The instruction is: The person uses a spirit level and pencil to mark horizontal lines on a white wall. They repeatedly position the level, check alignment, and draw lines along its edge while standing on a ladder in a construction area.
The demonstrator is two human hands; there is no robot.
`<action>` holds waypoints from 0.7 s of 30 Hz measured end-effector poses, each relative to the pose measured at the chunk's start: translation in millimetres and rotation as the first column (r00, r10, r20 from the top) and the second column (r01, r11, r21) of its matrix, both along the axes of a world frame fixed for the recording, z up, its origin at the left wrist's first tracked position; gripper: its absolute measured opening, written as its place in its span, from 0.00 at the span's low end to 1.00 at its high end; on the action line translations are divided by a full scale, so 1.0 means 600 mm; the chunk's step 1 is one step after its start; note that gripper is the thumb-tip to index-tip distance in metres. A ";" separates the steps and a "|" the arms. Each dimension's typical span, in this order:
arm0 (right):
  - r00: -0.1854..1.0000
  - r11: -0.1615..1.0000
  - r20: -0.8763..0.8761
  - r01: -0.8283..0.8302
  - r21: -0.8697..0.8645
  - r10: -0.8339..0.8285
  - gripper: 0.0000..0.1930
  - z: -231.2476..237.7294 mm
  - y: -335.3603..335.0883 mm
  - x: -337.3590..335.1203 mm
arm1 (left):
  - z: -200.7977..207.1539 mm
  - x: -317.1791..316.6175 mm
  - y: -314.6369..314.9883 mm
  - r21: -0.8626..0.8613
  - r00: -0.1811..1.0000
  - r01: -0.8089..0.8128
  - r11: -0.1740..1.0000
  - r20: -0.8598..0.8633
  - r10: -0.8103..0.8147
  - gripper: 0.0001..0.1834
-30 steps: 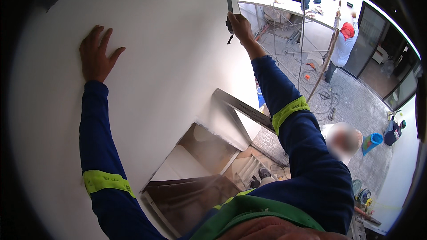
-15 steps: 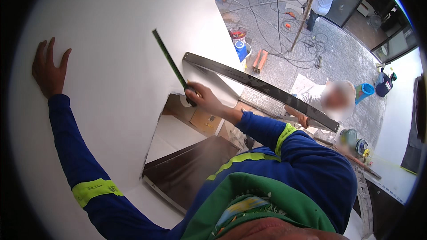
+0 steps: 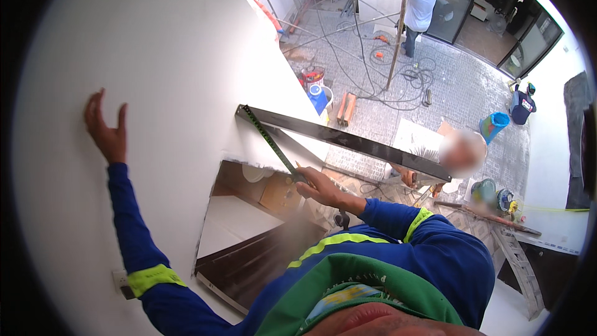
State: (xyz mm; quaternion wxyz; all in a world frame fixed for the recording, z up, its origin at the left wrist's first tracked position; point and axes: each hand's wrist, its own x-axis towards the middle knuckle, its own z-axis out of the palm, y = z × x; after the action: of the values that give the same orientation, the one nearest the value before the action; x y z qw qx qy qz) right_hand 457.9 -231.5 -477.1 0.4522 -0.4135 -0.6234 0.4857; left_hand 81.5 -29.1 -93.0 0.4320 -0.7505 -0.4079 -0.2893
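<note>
My right hand (image 3: 333, 194) is closed around a tape measure, with its green blade (image 3: 266, 135) pulled out up and to the left. The blade's tip lies at the left end of a dark metal bar (image 3: 348, 140). A thin yellowish stick shows beside my right fingers; its kind is unclear. My left hand (image 3: 107, 132) is raised at the white wall (image 3: 155, 43), fingers spread, holding nothing; whether it touches the wall I cannot tell. Under the bar's right end, a co-worker's hand (image 3: 407, 177) is at the bar.
A rectangular opening (image 3: 239, 202) in the wall lies below my right hand. A ladder (image 3: 519, 267) stands at lower right. Beyond are orange-red blocks (image 3: 347, 109), a blue container (image 3: 317, 98), cables (image 3: 416, 78), a blue bin (image 3: 494, 124) and scaffolding (image 3: 398, 37) beside another person (image 3: 423, 9).
My right hand moved down and right, and the tape's tip came from the bare wall to the bar's left end. My left hand shifted down and right. The view has also shifted.
</note>
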 end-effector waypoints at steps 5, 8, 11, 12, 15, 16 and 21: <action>0.999 0.990 0.031 0.035 0.133 -0.039 0.27 0.036 0.010 0.034 | -0.457 0.231 -0.197 -0.532 0.452 0.734 0.422 0.847 0.281 0.36; 0.991 0.976 0.133 -0.029 0.216 0.000 0.29 0.031 0.000 0.043 | -0.621 0.332 -0.294 -0.270 0.083 0.901 0.339 0.875 0.477 0.27; 0.963 0.961 0.257 -0.145 0.235 0.083 0.29 0.007 -0.016 0.043 | -0.669 0.366 -0.341 -0.339 0.149 0.843 0.417 0.893 0.425 0.21; 0.957 0.941 0.278 -0.169 0.292 0.086 0.30 -0.003 -0.021 0.039 | -0.675 0.367 -0.351 -0.375 0.169 0.813 0.446 0.884 0.435 0.18; 0.953 0.967 0.262 -0.196 0.162 0.150 0.32 -0.032 -0.053 0.044 | -0.699 0.360 -0.379 -0.250 -0.040 0.839 0.484 0.857 0.514 0.12; 0.949 0.973 0.275 -0.196 0.121 0.157 0.32 -0.041 -0.062 0.044 | -0.713 0.357 -0.387 -0.231 -0.026 0.849 0.475 0.880 0.474 0.11; 0.987 0.976 0.080 -0.120 -0.180 0.136 0.34 -0.075 -0.100 0.039 | -0.775 0.366 -0.415 -0.193 -0.157 0.847 0.495 0.799 0.580 0.04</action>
State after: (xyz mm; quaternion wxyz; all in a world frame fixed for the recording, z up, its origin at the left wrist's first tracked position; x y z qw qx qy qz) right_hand 481.3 -291.8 -522.1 0.3527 -0.4325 -0.6241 0.5469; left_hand 301.0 -278.1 -558.0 -0.5181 -0.3825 -0.5248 -0.5566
